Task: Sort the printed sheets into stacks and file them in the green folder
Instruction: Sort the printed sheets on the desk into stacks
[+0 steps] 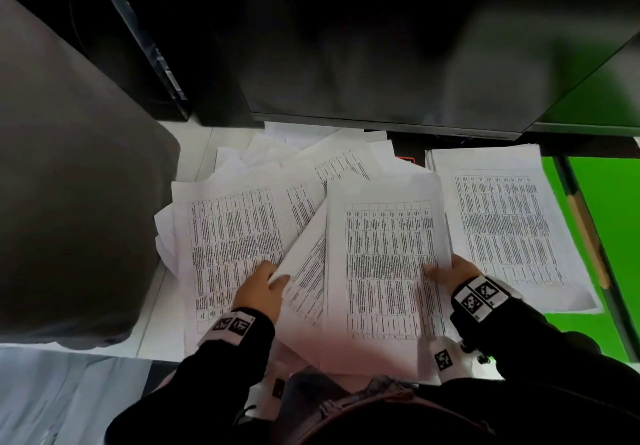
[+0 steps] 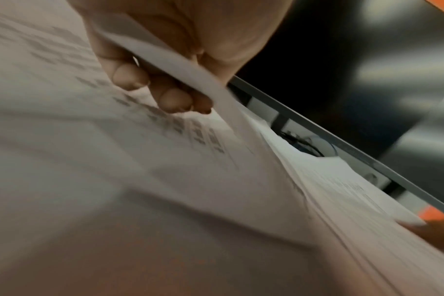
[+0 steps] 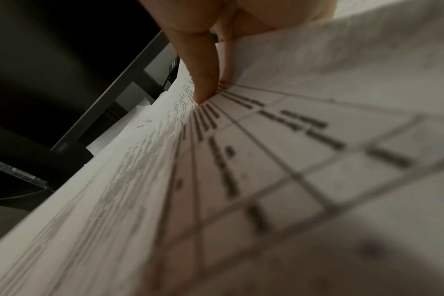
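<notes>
A: Where are the hands?

B: The left hand [image 1: 258, 288] pinches the lower edge of a tilted printed sheet [image 1: 306, 271], thumb on top and fingers [image 2: 129, 78] curled beneath, as the left wrist view shows. The right hand [image 1: 453, 273] grips the right edge of the centre bundle [image 1: 388, 264], thumb pressed on its printed face.

A: And the rest of the paper?

B: An unsorted heap [image 1: 239, 229] fans out from 9 to 12 o'clock of the left hand. A squared stack [image 1: 509, 229] lies at 2 o'clock of the right hand, just beside the bundle, resting on the open green folder [image 1: 616, 222].

A: What does the next move turn on?

B: I'd judge the pinched sheet has to join one pile. Its long axis runs from 7 to 1 o'clock, skewed against the bundle, whose long axis points to 12. The bundle is at 3 o'clock of the left hand, touching the sheet; the squared stack is nearer the right hand.

A: Room to move?

B: A dark monitor [image 1: 381, 63] overhangs at 12 o'clock and a grey chair back [image 1: 69, 184] crowds 9 o'clock. The near side looks freer.
</notes>
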Motion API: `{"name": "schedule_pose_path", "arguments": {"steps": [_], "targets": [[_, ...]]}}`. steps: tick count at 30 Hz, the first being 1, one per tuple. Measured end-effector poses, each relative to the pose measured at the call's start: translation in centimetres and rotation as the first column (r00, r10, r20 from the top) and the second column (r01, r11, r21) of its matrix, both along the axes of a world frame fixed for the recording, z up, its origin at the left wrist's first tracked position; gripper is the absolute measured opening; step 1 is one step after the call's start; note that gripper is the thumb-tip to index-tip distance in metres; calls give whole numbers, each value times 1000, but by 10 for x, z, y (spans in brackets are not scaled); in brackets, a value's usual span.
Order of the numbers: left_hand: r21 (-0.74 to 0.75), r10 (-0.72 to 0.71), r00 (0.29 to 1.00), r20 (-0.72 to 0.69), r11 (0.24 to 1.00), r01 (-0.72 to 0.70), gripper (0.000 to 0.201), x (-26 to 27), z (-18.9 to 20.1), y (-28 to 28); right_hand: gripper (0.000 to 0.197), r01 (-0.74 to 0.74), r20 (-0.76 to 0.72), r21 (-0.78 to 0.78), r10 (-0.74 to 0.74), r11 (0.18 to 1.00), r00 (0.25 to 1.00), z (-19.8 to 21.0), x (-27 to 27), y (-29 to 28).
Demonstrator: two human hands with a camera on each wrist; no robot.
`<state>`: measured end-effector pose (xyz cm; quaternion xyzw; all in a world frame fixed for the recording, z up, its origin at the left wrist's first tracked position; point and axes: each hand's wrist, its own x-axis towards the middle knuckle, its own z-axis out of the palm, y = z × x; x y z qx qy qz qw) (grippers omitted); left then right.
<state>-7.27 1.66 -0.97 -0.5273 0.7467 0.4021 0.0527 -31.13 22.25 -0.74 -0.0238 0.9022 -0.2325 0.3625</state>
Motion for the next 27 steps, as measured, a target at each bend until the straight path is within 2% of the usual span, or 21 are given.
{"name": "schedule_pose_path", "arguments": {"steps": [3,7,10,13,16,18,23,27], "targets": [[-62,127,991,-28,990,-129,18,12,3,-6,36,-6,-22,-10,6,1000,1000,5,-1,0],[-118,354,935,11,929,-350,27,44,0,-22,24,-72,-39,-6,72,997,997,11,-3,-5],[-187,397,906,144,910,-369,27,64,-6,-33,27,-63,-43,-65,60,996,997,15,0,-13],[-238,431,866,253,896,-376,41,69,-8,-40,32,-113,-45,-86,109,990,993,16,6,-22],[-236,418,878,233,900,-366,59,68,-8,-47,35,-217,-5,-34,217,976,976,9,10,-26],[-198,482,861,164,871,-450,65,66,-6,-50,37,-248,12,-1,248,969,969,5,12,-26],[-171,495,869,20,858,-484,42,63,0,-50,37,-247,17,20,247,969,969,3,10,-27],[-202,475,878,-69,855,-478,57,72,10,-43,37,-259,9,18,258,966,966,2,9,-27]]}}
